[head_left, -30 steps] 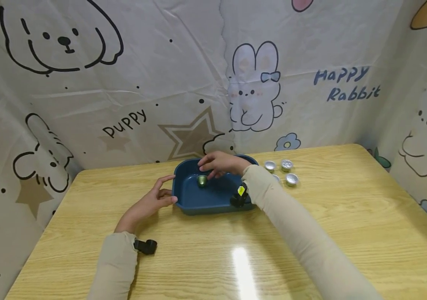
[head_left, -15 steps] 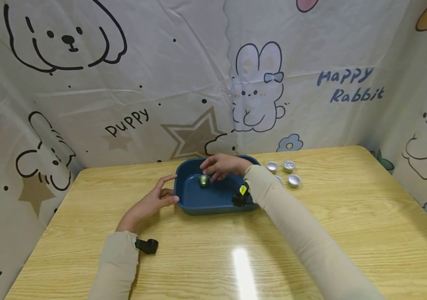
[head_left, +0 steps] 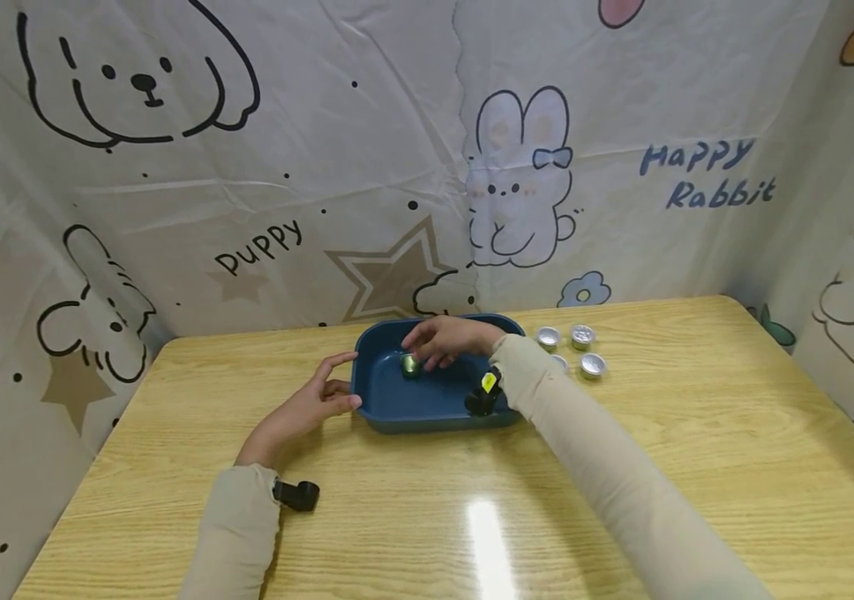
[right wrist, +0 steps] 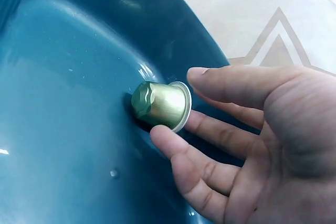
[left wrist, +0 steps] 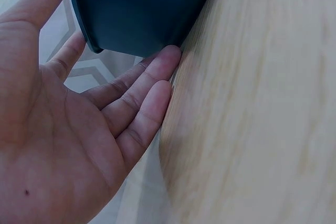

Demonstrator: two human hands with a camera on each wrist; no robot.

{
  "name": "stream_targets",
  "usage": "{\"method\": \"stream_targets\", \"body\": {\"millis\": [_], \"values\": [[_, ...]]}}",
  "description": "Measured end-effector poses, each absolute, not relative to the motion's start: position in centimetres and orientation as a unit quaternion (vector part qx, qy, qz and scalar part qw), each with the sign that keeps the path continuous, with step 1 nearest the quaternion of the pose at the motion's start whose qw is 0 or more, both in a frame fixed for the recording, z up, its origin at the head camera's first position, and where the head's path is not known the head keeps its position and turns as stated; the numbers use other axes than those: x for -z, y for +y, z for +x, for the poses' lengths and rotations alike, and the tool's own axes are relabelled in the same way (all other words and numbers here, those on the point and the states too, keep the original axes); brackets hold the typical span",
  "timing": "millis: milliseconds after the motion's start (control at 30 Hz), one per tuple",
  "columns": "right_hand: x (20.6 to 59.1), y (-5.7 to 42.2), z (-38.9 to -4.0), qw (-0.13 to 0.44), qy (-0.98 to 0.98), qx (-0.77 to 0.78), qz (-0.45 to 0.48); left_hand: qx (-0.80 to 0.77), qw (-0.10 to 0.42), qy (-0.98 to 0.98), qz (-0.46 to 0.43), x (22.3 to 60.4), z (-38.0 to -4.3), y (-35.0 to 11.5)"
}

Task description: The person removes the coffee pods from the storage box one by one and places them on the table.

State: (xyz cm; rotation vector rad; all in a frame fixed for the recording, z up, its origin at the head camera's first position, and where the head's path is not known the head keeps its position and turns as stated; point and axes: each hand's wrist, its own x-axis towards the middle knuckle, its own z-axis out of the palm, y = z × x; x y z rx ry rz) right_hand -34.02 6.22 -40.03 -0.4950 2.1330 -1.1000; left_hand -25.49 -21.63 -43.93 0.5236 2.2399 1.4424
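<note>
A blue plastic tray (head_left: 412, 423) stands at the back of the table. Inside it rests a green coffee capsule (right wrist: 165, 103), its silver rim turned toward my right hand (right wrist: 262, 135). That hand reaches down into the tray from the right, thumb just off the rim and fingertips beside its lower edge, fingers loosely bent. My left hand (head_left: 299, 412) steadies the tray's left end. In the left wrist view its fingers (left wrist: 142, 93) are spread, with some tips low against the tray's outer wall (left wrist: 136, 14).
Several silver-lidded capsules (head_left: 592, 366) stand on the wooden table (head_left: 367, 517) right of the tray, one partly hidden by my right sleeve (head_left: 584, 433). Behind the table hangs a cloth (head_left: 367, 150) printed with cartoon animals.
The right hand has lowered slightly toward the green capsule, its fingertips now closer round the rim. The capsule has tipped slightly. The left hand keeps its place at the tray's end.
</note>
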Motion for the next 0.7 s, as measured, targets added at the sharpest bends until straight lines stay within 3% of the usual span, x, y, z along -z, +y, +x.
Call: {"method": "stream_targets", "body": {"millis": [700], "values": [[41.4, 5.9, -34.8, 0.341, 0.812, 0.435, -0.19, -0.527, 0.215, 0.8, 0.189, 44.1, -25.5, -21.6]]}}
